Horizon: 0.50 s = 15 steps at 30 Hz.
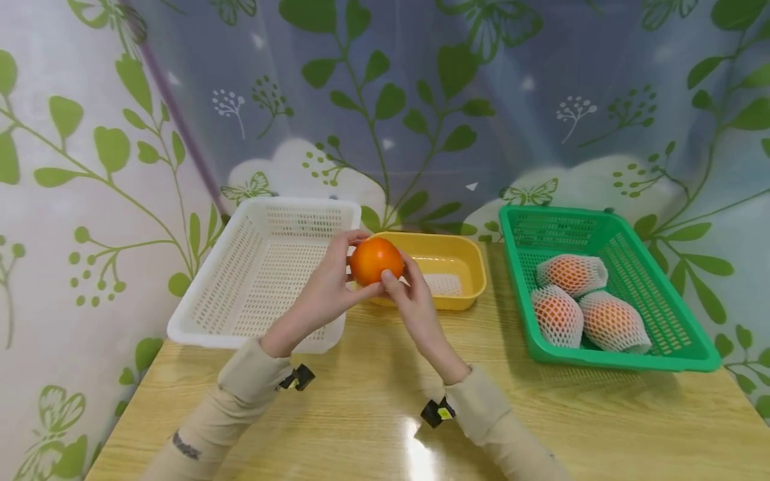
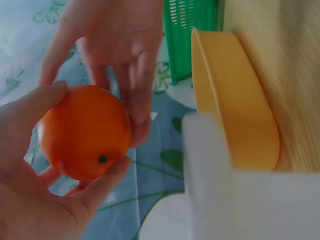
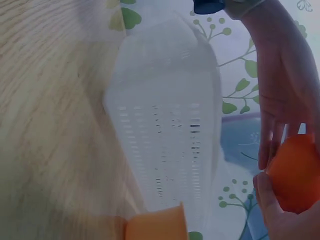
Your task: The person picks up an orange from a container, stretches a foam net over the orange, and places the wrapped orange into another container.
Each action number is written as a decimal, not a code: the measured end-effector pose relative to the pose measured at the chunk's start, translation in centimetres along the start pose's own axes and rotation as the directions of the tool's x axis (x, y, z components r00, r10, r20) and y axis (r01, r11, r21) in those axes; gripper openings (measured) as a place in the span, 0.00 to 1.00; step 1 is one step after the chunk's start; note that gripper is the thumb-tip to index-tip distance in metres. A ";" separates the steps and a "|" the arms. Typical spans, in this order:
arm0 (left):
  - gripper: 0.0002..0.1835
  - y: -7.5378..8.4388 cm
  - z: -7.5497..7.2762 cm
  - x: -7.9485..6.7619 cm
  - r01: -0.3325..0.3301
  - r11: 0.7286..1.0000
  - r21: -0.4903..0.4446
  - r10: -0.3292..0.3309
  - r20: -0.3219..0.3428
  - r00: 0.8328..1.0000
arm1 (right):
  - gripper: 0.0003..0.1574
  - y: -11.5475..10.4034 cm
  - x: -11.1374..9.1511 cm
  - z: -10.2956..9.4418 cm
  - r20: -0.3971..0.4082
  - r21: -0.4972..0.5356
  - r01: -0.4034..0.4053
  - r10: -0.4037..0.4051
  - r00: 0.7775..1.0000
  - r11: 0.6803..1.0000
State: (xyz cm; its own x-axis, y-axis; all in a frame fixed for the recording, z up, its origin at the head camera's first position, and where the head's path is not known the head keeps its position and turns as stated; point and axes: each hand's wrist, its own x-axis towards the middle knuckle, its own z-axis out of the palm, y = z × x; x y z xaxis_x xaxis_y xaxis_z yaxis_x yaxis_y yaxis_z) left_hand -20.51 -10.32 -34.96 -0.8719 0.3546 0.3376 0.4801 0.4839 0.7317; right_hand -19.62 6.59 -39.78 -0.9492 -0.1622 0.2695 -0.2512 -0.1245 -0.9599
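Observation:
Both hands hold one shiny orange (image 1: 377, 261) in the air, over the left end of the yellow basket (image 1: 460, 304). My left hand (image 1: 327, 284) grips its left side, thumb towards me and fingers round the back. On the right side my right hand (image 1: 416, 300) holds it between thumb and fingers. In the left wrist view the orange (image 2: 85, 132) is bare, with a small green stem spot low on its skin. Part of the orange (image 3: 297, 172) also shows at the right edge of the right wrist view.
A white perforated basket (image 1: 207, 339) stands on the left of the wooden table (image 1: 361, 414). At the right, a green basket (image 1: 680, 307) holds three fruits in white foam nets (image 1: 613, 321). Behind hangs a leaf-patterned curtain (image 1: 385, 133).

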 end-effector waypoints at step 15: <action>0.48 0.7 2.5 -1.1 -0.068 0.977 -0.203 0.084 0.069 0.994 | 0.45 -2.5 -1.2 -4.5 0.049 -0.188 0.064 -0.056 0.997 0.980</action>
State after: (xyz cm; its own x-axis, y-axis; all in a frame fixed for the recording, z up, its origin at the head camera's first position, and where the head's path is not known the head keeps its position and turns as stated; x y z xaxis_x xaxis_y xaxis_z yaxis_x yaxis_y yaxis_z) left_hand -18.98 -8.31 -36.27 -0.8200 0.4485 0.3556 0.5087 0.2862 0.8120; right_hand -18.69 11.50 -38.09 -0.9235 -0.2023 0.3260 -0.3425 0.0515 -0.9381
